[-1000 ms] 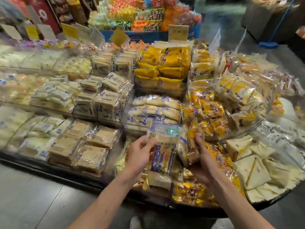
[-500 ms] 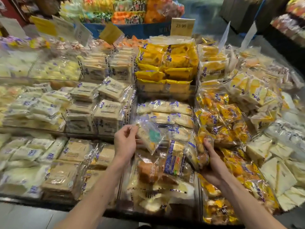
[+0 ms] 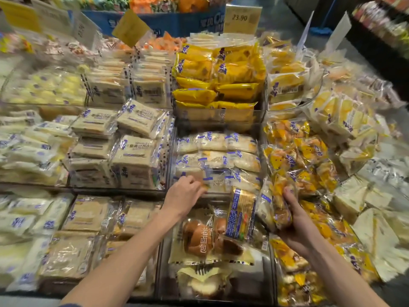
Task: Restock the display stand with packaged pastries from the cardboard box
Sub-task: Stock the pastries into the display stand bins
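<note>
- The left hand (image 3: pixel 183 194), fingers curled, seems to pinch the near edge of a clear-wrapped pale bread packet (image 3: pixel 218 180); blur hides the exact grip.
- The right hand (image 3: pixel 295 220), well apart from the left, clasps a bundle of clear packets of golden-yellow pastries (image 3: pixel 277 202), upright against its palm.
- Both hands reach over the tiered clear acrylic display stand (image 3: pixel 120 192); a clear bag of brown round buns (image 3: pixel 197 239) lies between the wrists.

Left hand (image 3: pixel 183 197) pinching a clear pastry packet (image 3: pixel 218 181), right hand (image 3: pixel 297 224) gripping upright packets (image 3: pixel 269 202), stocked display stand (image 3: pixel 119 191)
</note>
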